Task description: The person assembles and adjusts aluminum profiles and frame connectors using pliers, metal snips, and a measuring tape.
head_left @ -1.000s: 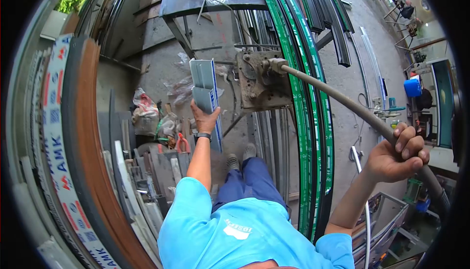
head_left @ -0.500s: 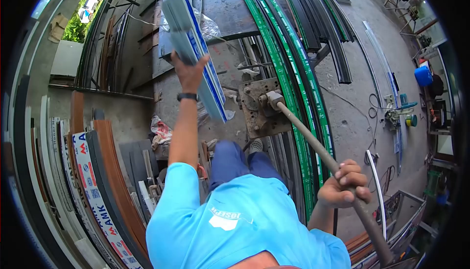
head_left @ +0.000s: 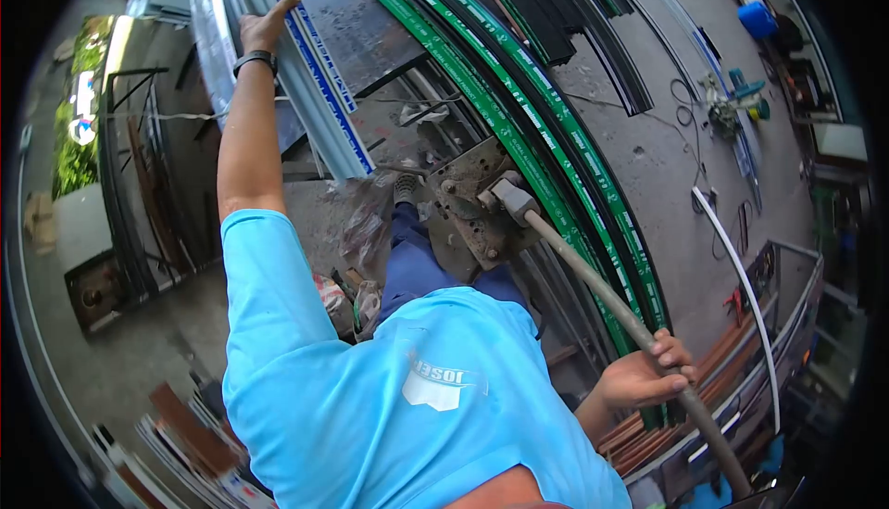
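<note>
My left hand (head_left: 265, 29), a dark band on its wrist, reaches far forward at the upper left. It grips long pale grey metal profiles (head_left: 319, 129) with blue-and-white printed film; the thumb lies across the top and the other fingers are partly hidden. At the lower right, my right hand (head_left: 648, 375) is curled loosely around a long metal lever bar (head_left: 593, 277). The bar's far end joins a block (head_left: 512, 199) on a worn steel plate (head_left: 463, 185) with bolts, in front of my legs.
Long profiles in green printed film (head_left: 546, 129) run just right of the plate. Dark profiles (head_left: 611, 69) lie beyond them. A metal-framed rack (head_left: 778, 296) stands at right. Clear plastic wrapping (head_left: 364, 231) lies near my foot. More lengths (head_left: 190, 430) stand at lower left.
My left hand has moved forward and left along with the blue-filmed profiles. My right hand stays on the lever bar, its fingers looser. The whole view has shifted and tilted.
</note>
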Demonstrator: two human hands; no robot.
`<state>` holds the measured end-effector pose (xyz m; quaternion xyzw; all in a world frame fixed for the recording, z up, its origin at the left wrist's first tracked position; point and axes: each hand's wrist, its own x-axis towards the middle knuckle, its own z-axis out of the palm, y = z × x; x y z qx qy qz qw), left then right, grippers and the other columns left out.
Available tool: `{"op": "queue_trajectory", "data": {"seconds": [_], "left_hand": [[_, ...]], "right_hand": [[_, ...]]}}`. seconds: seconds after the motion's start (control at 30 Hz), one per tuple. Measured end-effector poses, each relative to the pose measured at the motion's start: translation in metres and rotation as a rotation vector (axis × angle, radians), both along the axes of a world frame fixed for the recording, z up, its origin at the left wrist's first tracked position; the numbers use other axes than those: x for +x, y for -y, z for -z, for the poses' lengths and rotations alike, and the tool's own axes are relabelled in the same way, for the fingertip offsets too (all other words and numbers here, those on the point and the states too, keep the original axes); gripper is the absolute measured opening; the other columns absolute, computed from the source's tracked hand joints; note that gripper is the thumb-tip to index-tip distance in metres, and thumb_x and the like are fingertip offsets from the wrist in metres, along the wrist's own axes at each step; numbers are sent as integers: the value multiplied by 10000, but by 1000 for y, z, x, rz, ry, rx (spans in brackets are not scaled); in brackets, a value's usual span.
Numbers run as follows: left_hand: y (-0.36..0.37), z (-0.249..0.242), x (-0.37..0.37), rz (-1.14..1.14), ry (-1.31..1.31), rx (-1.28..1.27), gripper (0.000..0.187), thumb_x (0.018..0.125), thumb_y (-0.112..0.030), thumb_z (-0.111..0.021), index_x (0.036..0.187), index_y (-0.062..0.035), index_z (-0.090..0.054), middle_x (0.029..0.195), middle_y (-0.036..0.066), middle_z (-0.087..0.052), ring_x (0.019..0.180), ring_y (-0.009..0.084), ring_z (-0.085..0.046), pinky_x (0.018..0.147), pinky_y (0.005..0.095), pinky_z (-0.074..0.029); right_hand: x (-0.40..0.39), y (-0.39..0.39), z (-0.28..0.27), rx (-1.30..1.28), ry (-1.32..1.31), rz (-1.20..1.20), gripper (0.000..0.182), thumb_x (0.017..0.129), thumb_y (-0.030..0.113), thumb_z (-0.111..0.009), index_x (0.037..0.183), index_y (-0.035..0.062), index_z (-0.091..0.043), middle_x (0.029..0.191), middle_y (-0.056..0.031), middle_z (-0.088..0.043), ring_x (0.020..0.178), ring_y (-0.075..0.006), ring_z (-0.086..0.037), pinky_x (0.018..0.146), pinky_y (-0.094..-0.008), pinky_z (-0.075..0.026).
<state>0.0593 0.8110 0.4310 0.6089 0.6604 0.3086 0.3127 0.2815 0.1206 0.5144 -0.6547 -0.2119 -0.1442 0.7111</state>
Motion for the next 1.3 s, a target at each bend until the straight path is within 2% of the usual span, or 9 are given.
{"op": "queue_trajectory", "data": {"seconds": [0.37, 0.5, 0.6, 0.77, 0.87, 0.97, 1.1, 1.2, 1.3], "left_hand": [[-203, 149, 26, 144, -465, -151, 1318, 581, -743, -824, 1435, 168, -401, 1476, 315, -482, 1384, 407, -506, 1142, 419, -435], [-259, 189, 19, 205, -426, -197, 1405, 563, -811, -792, 1470, 170, -356, 1515, 312, -434, 1432, 404, -448, 1157, 424, -412], [-310, 185, -6, 366, -13, -214, 1208, 642, -776, -774, 1376, 148, -520, 1253, 295, -658, 1264, 397, -614, 1107, 436, -461], [-190, -5, -19, 543, 1146, -335, 606, 996, -412, -516, 1309, 103, -585, 1173, 230, -710, 1107, 346, -691, 967, 449, -554], [-200, 31, -54, 641, 1480, -407, 635, 982, -415, -466, 1337, 102, -560, 1236, 268, -670, 1131, 384, -674, 986, 487, -548], [-161, 38, -48, 572, 1451, -320, 713, 955, -461, -473, 1382, 108, -518, 1321, 315, -608, 1202, 431, -635, 1021, 524, -529], [-53, -10, 17, 893, 1443, -374, 765, 948, -518, -523, 1414, 87, -492, 1294, 287, -620, 1170, 434, -648, 1000, 543, -542], [-29, 29, 24, 1031, 1344, -230, 846, 968, -610, -488, 1467, 72, -436, 1372, 310, -558, 1223, 470, -601, 1017, 592, -516], [-22, 20, 30, 869, 1162, -141, 934, 941, -696, -490, 1509, 40, -405, 1434, 319, -513, 1256, 493, -575, 1006, 600, -521]], "right_hand": [[-14, -33, -5, -21, -192, 558, 395, 1089, 473, -473, 1006, 92, -411, 881, -46, -497, 840, -203, -547, 803, -375, -496], [-12, -38, -3, -107, -185, 679, 410, 1108, 466, -408, 1041, 62, -383, 889, -78, -534, 824, -231, -575, 787, -396, -547], [-7, -35, 0, -142, -167, 731, 416, 1112, 465, -387, 1041, 54, -381, 878, -86, -544, 818, -229, -582, 782, -395, -559], [4, -34, 8, -209, -151, 888, 436, 1106, 493, -347, 1057, 60, -358, 840, -93, -543, 746, -239, -584, 723, -399, -566], [8, -30, 11, -186, -118, 876, 425, 1107, 484, -343, 1040, 64, -358, 838, -94, -545, 745, -237, -586, 708, -394, -559], [6, -41, 10, -140, -122, 874, 455, 1103, 512, -356, 1033, 63, -378, 853, -86, -562, 757, -227, -594, 699, -380, -548], [-14, -61, 51, -90, -167, 886, 557, 1045, 602, -484, 1136, 53, -501, 969, -41, -619, 892, -189, -636, 760, -347, -514], [-82, -96, 127, -82, -594, 866, 557, 955, 659, -613, 1157, 142, -555, 1006, -3, -591, 869, -125, -577, 741, -303, -468], [-144, -91, 206, -224, -1034, 746, 313, 988, 396, -700, 1150, 163, -566, 988, 15, -587, 824, -103, -583, 671, -280, -476]]}}
